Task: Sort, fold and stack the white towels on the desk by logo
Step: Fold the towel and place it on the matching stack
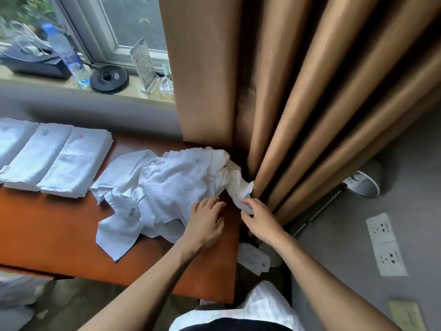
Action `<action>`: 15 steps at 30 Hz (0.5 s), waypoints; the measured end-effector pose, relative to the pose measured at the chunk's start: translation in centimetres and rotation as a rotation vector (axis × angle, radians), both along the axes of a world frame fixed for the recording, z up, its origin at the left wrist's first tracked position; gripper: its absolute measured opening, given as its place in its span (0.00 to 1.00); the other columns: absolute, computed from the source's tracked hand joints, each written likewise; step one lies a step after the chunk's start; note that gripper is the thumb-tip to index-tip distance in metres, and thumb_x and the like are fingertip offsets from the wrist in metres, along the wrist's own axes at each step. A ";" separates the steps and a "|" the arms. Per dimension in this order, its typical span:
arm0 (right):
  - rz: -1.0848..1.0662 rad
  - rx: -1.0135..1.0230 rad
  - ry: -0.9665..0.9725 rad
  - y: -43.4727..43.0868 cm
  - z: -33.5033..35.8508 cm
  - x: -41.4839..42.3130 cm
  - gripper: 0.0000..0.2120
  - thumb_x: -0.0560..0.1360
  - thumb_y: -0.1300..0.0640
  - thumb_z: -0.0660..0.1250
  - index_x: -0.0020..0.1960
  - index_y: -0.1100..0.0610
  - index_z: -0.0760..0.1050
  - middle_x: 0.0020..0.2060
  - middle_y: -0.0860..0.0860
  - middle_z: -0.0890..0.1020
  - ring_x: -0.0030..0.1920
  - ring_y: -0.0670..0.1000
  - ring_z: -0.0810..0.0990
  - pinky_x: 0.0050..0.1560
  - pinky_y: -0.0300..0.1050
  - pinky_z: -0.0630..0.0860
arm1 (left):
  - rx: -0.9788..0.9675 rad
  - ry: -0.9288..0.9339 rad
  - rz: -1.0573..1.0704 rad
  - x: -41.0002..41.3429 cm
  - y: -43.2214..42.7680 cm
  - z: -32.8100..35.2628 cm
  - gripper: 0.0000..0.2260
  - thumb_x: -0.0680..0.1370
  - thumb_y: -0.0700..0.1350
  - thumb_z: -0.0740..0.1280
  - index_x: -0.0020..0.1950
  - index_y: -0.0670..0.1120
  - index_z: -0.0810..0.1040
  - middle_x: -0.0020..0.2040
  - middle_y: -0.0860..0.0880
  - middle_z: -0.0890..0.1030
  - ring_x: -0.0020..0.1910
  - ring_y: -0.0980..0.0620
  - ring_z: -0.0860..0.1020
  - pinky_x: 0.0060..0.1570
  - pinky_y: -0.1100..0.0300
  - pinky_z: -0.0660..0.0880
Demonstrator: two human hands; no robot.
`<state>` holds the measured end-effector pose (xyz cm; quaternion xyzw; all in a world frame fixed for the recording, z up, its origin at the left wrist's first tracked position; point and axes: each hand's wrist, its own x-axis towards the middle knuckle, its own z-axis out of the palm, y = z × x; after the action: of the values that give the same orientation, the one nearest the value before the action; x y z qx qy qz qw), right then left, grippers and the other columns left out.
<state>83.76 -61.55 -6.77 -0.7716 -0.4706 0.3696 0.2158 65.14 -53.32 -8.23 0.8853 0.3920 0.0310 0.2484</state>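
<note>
A loose heap of white towels (162, 187) lies on the right half of the orange-brown desk (47, 230). One towel (238, 180) trails off the heap toward the desk's right edge, and my right hand (260, 218) pinches its hanging end. My left hand (206, 223) rests with relaxed fingers on the desk at the heap's near right edge. Three stacks of folded white towels sit side by side at the desk's far left: one with a red logo (76, 163), one with a dark logo (35, 156), and one (12, 137) cut off by the frame.
Tan curtains (298, 103) hang just right of the desk. The windowsill holds a water bottle (69, 56), a black round base (109, 78) and a clear sign holder (145, 65). A white item (253, 258) lies on the floor by the desk. Wall sockets (385, 244) are at right.
</note>
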 end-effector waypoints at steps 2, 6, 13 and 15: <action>0.025 -0.004 0.008 1.6 0.0 0.4 0.20 0.84 0.56 0.63 0.75 0.56 0.71 0.72 0.50 0.73 0.72 0.48 0.71 0.68 0.39 0.67 | -0.020 0.013 0.033 -0.6 0.1 0.0 0.22 0.81 0.48 0.62 0.76 0.53 0.69 0.76 0.53 0.68 0.78 0.52 0.61 0.78 0.49 0.52; 0.074 0.002 0.089 6.1 -0.7 0.6 0.19 0.84 0.55 0.63 0.74 0.54 0.72 0.71 0.49 0.74 0.72 0.47 0.72 0.70 0.40 0.68 | -0.015 0.045 0.118 -1.0 1.7 -0.3 0.21 0.81 0.49 0.62 0.75 0.53 0.70 0.75 0.52 0.68 0.77 0.50 0.63 0.75 0.52 0.55; 0.238 0.030 0.212 14.4 -2.4 -0.6 0.16 0.82 0.54 0.64 0.69 0.52 0.75 0.61 0.46 0.77 0.59 0.43 0.75 0.60 0.39 0.70 | -0.053 0.033 0.399 -0.7 3.7 0.3 0.25 0.75 0.39 0.66 0.73 0.43 0.72 0.77 0.40 0.67 0.74 0.39 0.67 0.67 0.48 0.65; 0.236 0.054 0.212 15.9 -2.8 -1.1 0.06 0.80 0.53 0.66 0.56 0.51 0.75 0.52 0.46 0.77 0.52 0.45 0.75 0.54 0.42 0.71 | -0.062 0.030 0.464 -0.9 3.7 0.4 0.25 0.76 0.39 0.66 0.75 0.42 0.71 0.79 0.39 0.65 0.75 0.39 0.65 0.71 0.48 0.62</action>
<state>82.65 -45.64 -9.60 -0.6615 -0.5423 0.4589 0.2402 64.26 -49.64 -7.86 0.7637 0.5895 0.0622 0.2556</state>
